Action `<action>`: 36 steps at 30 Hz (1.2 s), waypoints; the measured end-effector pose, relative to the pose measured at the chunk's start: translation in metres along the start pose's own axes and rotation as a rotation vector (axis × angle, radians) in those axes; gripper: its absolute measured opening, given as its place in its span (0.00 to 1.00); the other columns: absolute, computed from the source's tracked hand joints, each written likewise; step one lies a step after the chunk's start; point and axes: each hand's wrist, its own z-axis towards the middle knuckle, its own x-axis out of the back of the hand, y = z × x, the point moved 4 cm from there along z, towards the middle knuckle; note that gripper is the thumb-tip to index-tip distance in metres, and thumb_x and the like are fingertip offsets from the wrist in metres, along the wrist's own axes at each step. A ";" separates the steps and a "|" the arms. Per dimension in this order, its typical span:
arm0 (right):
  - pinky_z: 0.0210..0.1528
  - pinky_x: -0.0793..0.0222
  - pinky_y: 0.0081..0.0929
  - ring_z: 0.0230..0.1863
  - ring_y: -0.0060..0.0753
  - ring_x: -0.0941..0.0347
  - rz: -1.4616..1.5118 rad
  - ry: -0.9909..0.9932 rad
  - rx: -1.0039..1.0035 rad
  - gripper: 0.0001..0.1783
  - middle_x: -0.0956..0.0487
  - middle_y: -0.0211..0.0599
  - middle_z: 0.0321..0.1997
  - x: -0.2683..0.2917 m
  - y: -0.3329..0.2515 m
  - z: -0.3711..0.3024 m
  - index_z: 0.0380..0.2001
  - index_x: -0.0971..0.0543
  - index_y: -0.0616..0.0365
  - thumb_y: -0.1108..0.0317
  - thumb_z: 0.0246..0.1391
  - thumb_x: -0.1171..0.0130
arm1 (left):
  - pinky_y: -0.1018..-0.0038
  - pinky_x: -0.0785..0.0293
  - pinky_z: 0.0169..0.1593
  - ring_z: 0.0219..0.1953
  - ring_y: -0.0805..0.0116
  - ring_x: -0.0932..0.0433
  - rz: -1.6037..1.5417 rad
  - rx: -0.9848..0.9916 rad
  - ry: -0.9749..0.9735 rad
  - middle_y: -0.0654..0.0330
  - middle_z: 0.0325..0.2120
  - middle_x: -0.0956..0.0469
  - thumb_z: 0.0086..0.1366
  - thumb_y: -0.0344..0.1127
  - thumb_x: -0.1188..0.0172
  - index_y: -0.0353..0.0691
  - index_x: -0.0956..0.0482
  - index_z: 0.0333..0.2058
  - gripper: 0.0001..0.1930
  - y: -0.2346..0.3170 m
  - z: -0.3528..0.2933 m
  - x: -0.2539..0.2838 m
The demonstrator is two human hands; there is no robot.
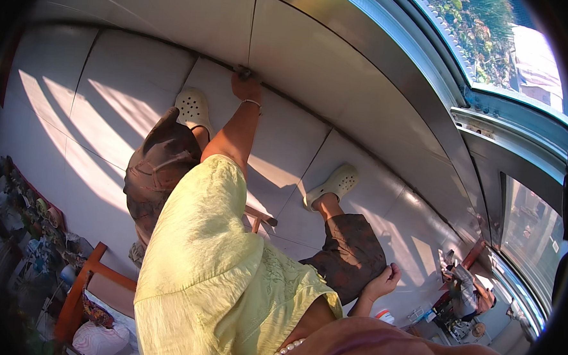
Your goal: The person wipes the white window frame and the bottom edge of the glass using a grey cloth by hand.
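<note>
My left hand (pixel 246 87), with a bracelet on its wrist, reaches down to the seam where the pale wall panel meets the tiled floor. Its fingers are closed round a small dark thing (pixel 242 71), too small to make out. On the right, my right hand (pixel 382 283) rests by my bent knee in dark patterned trousers (pixel 347 255). Its fingers are loosely curled and apart, with nothing seen in them. My feet, in cream clogs (pixel 193 108) with holes, stand on the floor on either side of the left arm.
The glossy wall panel (pixel 303 63) runs along the far side below a metal-framed window (pixel 487 104). A wooden chair (pixel 82 289) and a heap of mixed items (pixel 24 228) are at the left. Clutter (pixel 467 296) and a white-and-red container (pixel 384 316) lie at the right.
</note>
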 end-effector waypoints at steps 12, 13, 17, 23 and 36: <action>0.49 0.32 0.26 0.41 0.30 0.27 -0.014 -0.034 0.011 0.10 0.22 0.37 0.39 -0.003 -0.017 -0.003 0.41 0.24 0.67 0.73 0.60 0.48 | 0.67 0.26 0.48 0.44 0.61 0.22 -0.134 0.422 -0.084 0.56 0.44 0.20 0.65 0.32 0.43 0.38 0.23 0.48 0.13 -0.027 0.012 0.017; 0.49 0.32 0.26 0.41 0.30 0.27 0.019 -0.048 0.020 0.10 0.22 0.37 0.39 -0.004 -0.018 0.002 0.41 0.24 0.67 0.72 0.60 0.48 | 0.68 0.27 0.45 0.42 0.63 0.23 -0.118 0.381 -0.113 0.58 0.42 0.20 0.65 0.31 0.43 0.39 0.22 0.46 0.11 -0.022 0.010 0.021; 0.47 0.31 0.27 0.40 0.29 0.27 0.049 -0.001 -0.012 0.11 0.22 0.38 0.39 -0.004 -0.013 0.000 0.43 0.24 0.68 0.72 0.61 0.47 | 0.70 0.30 0.35 0.33 0.67 0.25 -0.186 0.367 -0.144 0.63 0.34 0.22 0.61 0.29 0.41 0.42 0.22 0.40 0.08 0.046 -0.014 0.016; 0.44 0.30 0.29 0.40 0.33 0.26 0.134 0.065 0.026 0.14 0.22 0.41 0.39 -0.006 0.001 -0.008 0.45 0.24 0.67 0.69 0.59 0.46 | 0.74 0.31 0.36 0.32 0.72 0.27 -0.507 0.307 -0.098 0.66 0.32 0.25 0.57 0.22 0.39 0.40 0.26 0.36 0.09 0.305 -0.105 -0.033; 0.47 0.27 0.33 0.40 0.39 0.22 0.085 0.167 0.080 0.13 0.18 0.45 0.38 0.006 0.027 -0.013 0.43 0.22 0.66 0.69 0.58 0.44 | 0.73 0.28 0.46 0.42 0.65 0.28 -0.206 -0.876 -0.362 0.58 0.42 0.33 0.49 0.19 0.34 0.39 0.22 0.33 0.12 0.475 -0.225 -0.084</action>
